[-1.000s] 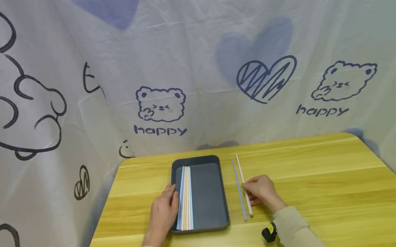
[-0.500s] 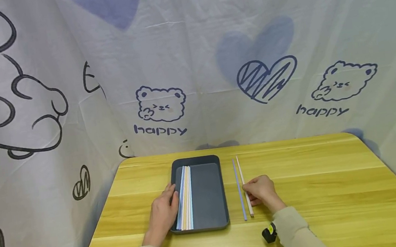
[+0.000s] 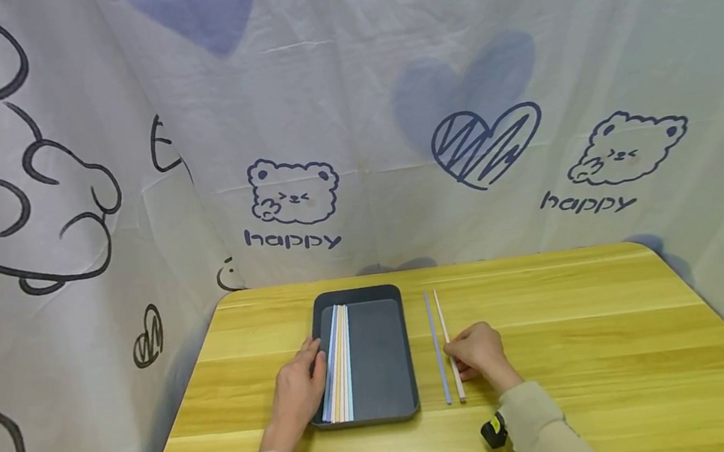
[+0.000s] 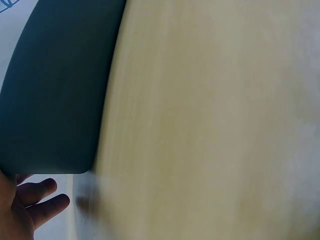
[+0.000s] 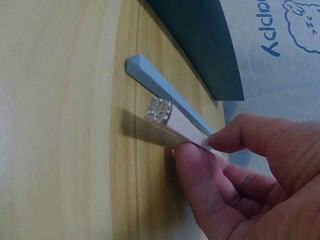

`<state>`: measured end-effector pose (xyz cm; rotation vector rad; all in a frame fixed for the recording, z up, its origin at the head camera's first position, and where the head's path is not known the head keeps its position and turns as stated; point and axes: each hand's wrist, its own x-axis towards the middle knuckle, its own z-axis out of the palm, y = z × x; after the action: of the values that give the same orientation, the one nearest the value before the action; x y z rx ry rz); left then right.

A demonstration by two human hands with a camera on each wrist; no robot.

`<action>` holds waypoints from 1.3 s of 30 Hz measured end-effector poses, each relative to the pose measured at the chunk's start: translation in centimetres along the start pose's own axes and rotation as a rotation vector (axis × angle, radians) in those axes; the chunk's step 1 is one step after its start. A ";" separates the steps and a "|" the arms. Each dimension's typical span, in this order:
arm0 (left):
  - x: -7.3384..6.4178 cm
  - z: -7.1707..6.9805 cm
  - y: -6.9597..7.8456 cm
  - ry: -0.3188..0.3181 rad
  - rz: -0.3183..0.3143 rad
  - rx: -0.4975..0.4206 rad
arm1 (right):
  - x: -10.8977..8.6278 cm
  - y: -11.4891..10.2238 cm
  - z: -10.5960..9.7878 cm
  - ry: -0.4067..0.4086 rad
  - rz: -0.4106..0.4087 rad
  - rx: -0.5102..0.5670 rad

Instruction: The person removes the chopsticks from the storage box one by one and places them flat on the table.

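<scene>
My right hand (image 3: 479,352) pinches a pale pink chopstick (image 5: 186,127) between thumb and index finger. Its thick end has a glittery band and is raised off the table in the right wrist view. Just left of it a light blue chopstick (image 3: 436,345) lies almost parallel on the table. My left hand (image 3: 297,392) rests along the left rim of a dark grey tray (image 3: 381,359), its fingers fairly straight. Inside, along the tray's left side, lies a row of several chopsticks (image 3: 338,364) in blue, white, yellowish and pale tones.
The yellow wood-grain table (image 3: 594,348) extends right of the hands. Behind it and along the left hangs a white cloth (image 3: 394,214) with drawn bears and hearts. A black wrist camera (image 3: 493,431) sits at the right cuff.
My right hand has drawn the pink chopstick slightly toward the person, so its ends are now nearly level with the blue one. My left hand and the tray stay put.
</scene>
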<state>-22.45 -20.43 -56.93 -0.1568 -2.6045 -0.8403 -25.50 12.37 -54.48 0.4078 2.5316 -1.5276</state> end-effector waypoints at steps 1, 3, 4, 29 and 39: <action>0.0 0.0 0.0 0.000 0.002 0.001 | 0.0 0.0 0.0 0.003 -0.004 -0.008; 0.0 0.0 0.0 -0.001 0.002 0.000 | 0.0 0.0 0.1 0.007 -0.021 -0.026; 0.0 0.0 0.0 0.000 0.005 0.000 | 0.0 0.0 0.1 0.008 -0.030 -0.032; 0.0 0.0 0.0 -0.002 0.006 0.007 | -0.2 -0.3 0.1 0.029 -0.057 -0.046; 0.0 -0.1 0.1 -0.006 0.000 0.009 | -0.3 -1.4 -0.2 -0.021 -0.100 0.010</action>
<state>-22.44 -20.40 -56.82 -0.1571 -2.6134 -0.8296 -25.62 11.82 -53.10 0.2686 2.5651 -1.5712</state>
